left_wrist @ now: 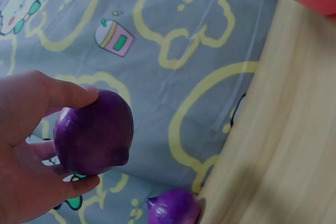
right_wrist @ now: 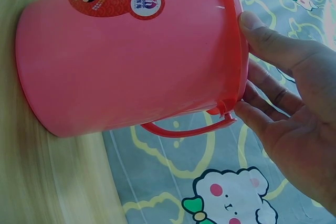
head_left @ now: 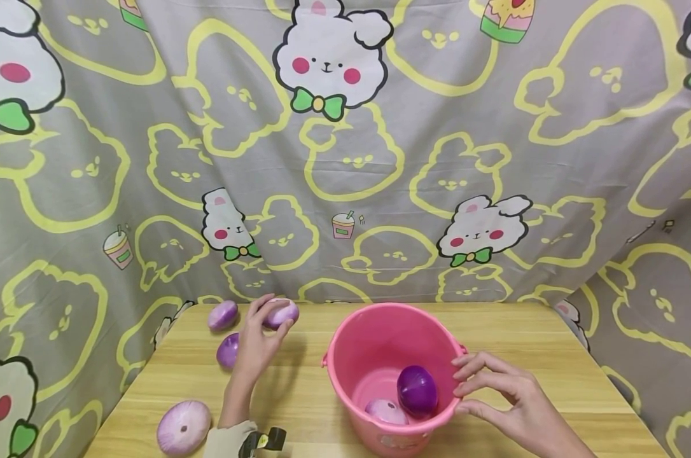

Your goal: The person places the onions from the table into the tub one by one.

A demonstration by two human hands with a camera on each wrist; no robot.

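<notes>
My left hand (head_left: 259, 340) pinches a purple onion (head_left: 281, 313) between thumb and fingers, held above the table's far left part. In the left wrist view the same onion (left_wrist: 94, 132) shows its dark side, with the pointed tip facing down and right. A pink bucket (head_left: 352, 407) stands upright right of centre. My right hand (head_left: 508, 394) holds its right rim, fingertips over the edge and thumb lower down. Inside the bucket lie a dark purple onion (head_left: 417, 389) and a paler one (head_left: 385, 411).
On the table's left side lie a pale onion (head_left: 183, 427), a purple onion (head_left: 228, 351) partly behind my left forearm, and another onion (head_left: 223, 315) at the back. A patterned curtain (head_left: 357, 178) hangs behind the wooden table (head_left: 305, 407). The bucket's handle (right_wrist: 189, 131) hangs beside it.
</notes>
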